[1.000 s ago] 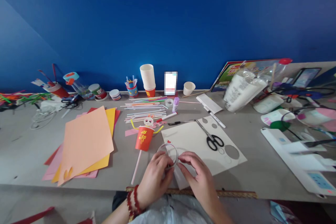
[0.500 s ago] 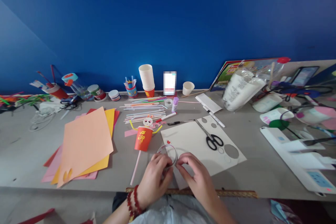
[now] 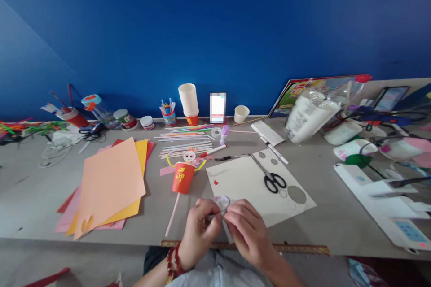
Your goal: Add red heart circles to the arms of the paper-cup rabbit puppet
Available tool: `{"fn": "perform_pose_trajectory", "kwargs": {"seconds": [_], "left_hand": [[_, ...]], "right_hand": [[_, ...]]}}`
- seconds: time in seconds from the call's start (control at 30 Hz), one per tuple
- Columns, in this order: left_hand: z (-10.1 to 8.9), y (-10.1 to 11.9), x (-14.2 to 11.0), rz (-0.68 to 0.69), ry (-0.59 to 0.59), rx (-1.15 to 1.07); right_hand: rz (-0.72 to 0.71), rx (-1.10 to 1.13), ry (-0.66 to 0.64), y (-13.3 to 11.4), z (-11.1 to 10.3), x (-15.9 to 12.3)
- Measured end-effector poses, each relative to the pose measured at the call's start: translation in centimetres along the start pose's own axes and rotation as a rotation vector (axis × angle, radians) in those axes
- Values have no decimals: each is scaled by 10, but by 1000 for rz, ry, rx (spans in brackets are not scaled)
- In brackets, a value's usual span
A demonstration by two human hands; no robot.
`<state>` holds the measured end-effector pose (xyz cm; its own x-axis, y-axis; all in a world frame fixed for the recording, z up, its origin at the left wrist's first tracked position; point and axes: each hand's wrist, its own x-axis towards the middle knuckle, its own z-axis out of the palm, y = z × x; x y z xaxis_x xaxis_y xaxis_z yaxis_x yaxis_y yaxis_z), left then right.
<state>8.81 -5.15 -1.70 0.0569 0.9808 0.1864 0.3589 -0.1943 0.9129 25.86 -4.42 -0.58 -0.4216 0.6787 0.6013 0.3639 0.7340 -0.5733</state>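
Observation:
My left hand (image 3: pixel 204 222) grips a roll of clear tape (image 3: pixel 223 202) by its near left side, the ring showing above the fingers. Fingers drawn together, my right hand (image 3: pixel 245 228) pinches at the roll's right edge; a loose tape end cannot be made out. Beyond my left hand lies a red paper cup (image 3: pixel 183 178) with a white rabbit face (image 3: pixel 189 156), yellow arms and a pink straw (image 3: pixel 172 215). A white sheet (image 3: pixel 235 177) with cut-out holes spreads past my right hand. Black-handled scissors (image 3: pixel 272 179) and a small red heart cut-out (image 3: pixel 216 182) rest on it.
Coloured paper sheets (image 3: pixel 111 184) are stacked at the left. Straws (image 3: pixel 185 145), a purple glue stick (image 3: pixel 224 134) and stacked paper cups (image 3: pixel 188 98) stand or lie toward the wall. A white power strip (image 3: pixel 367 202) with plugs occupies the right side.
My right hand has come closer to my left, and its fingers have closed in at the roll. The tape roll has tilted and shifted slightly right.

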Motion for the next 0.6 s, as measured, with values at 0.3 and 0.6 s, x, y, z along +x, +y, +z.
{"fn": "perform_pose_trajectory", "kwargs": {"seconds": [0.3,0.6], "left_hand": [[-6,3,3,277,-166,100],[-3,-3,3,223,-87,107]], "right_hand": [[191,72,-222,20,-30,0],[294,-312,6,135,-70,58]]}}
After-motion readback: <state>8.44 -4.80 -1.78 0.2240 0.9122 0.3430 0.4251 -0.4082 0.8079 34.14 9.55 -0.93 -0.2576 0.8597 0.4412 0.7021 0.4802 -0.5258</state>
